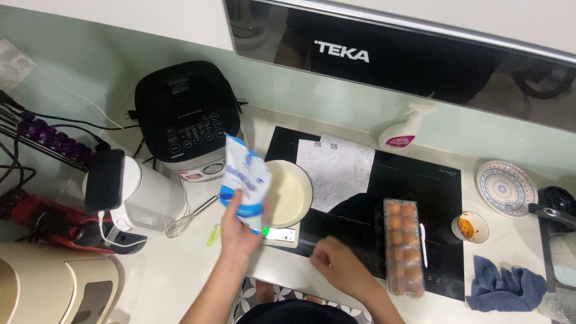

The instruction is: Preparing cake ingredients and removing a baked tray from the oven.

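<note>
Black rice cooker (186, 117) sitting at the back left, white blender (141, 201) standing in front of it with a phone (104, 180) leaning on it. Whisk (189, 219) lying beside the blender, green clip (213, 235) near it. Papers (336, 168) lying on the black cooktop (420, 186), egg carton (403, 246) and pen (422, 243) resting on it too. Spray bottle (403, 129) lying against the wall. Patterned plate (505, 188), small sauce dish (470, 227) and blue cloth (504, 289) sitting at the right.
</note>
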